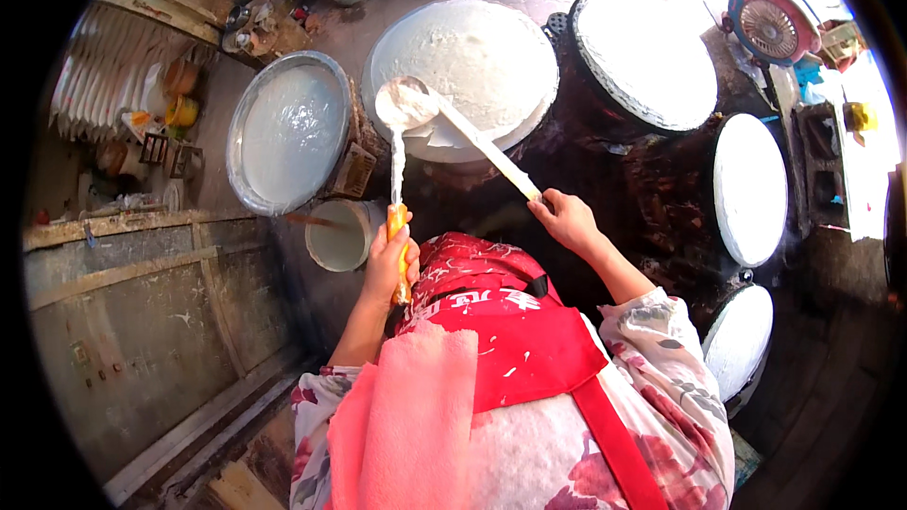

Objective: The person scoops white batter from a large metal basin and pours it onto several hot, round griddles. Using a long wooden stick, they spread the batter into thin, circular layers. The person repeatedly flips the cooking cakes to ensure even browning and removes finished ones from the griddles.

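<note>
- Clearly, in the head view, the left hand (385, 263) is clenched round the yellow grip of a ladle (398, 170), its palm side partly lost behind the fingers.
- Ahead of that grip, the ladle's bowl lies over the near left edge of a broad round vessel (463, 154) filled with white paste; whether it touches the paste is hard to make out.
- The right hand (570, 223) grasps a pale, coated stick (484, 144) by its near end, thumb and index finger showing, the other fingers mostly hidden.
- From the right grip the stick slants forward and left to the ladle's bowl, where white paste blurs the meeting; I cannot tell whether they touch.
- Just left of the left grip stands a bucket (374, 217) with a stick in it, its lower part out of sight.
- Farther ahead and left is a metal-rimmed basin (236, 165).
- Well right of the right grip, a white-topped drum (751, 189) shows a dark, shadowed side; glare washes out the larger tub (647, 61) ahead of it.
- Behind both grips, a pink towel (416, 416) covers part of a red apron (529, 359), cut off below.
</note>
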`<act>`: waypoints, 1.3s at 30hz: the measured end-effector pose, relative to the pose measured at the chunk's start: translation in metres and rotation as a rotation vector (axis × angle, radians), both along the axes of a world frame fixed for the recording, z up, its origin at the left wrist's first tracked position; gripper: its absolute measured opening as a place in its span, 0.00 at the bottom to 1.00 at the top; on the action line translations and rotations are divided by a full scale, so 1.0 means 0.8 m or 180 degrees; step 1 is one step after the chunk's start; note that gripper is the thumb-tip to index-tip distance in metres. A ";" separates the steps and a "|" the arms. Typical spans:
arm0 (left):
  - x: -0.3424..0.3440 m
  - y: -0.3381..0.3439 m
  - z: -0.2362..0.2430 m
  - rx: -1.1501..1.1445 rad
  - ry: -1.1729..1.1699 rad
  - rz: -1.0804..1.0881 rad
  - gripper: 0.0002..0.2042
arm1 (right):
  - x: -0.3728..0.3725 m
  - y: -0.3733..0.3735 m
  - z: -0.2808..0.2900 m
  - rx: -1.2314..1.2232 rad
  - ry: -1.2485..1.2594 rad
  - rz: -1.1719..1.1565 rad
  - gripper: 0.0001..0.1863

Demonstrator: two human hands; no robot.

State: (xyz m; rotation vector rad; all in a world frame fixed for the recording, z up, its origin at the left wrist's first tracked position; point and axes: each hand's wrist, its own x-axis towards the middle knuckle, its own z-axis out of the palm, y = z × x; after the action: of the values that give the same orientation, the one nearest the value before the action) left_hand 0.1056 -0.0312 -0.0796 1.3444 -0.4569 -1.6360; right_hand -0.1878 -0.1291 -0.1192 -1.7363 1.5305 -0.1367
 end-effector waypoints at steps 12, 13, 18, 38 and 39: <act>-0.007 0.073 0.052 0.0251 0.1443 0.0617 0.17 | -0.011 0.059 -0.037 0.0688 -0.0651 0.0184 0.21; -0.003 0.080 0.055 0.0243 0.1605 0.0675 0.18 | -0.012 0.062 -0.045 0.0848 -0.0886 0.0136 0.21; 0.014 0.129 0.076 -0.0843 0.2475 0.0882 0.23 | 0.004 0.061 -0.030 0.1215 -0.1980 -0.0004 0.21; 0.143 0.045 0.114 -0.0880 0.1391 0.1216 0.19 | 0.042 0.067 -0.014 -0.1053 0.0101 0.0212 0.16; 0.151 0.043 0.112 -0.0862 0.1337 0.1232 0.19 | 0.035 0.074 -0.020 -0.1125 0.0203 0.0277 0.16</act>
State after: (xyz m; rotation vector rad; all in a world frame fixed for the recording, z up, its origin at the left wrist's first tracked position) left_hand 0.2266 0.0035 0.0104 0.7988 -0.1452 -1.4199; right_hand -0.1598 -0.0695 -0.1352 -2.0980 1.5425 -0.3265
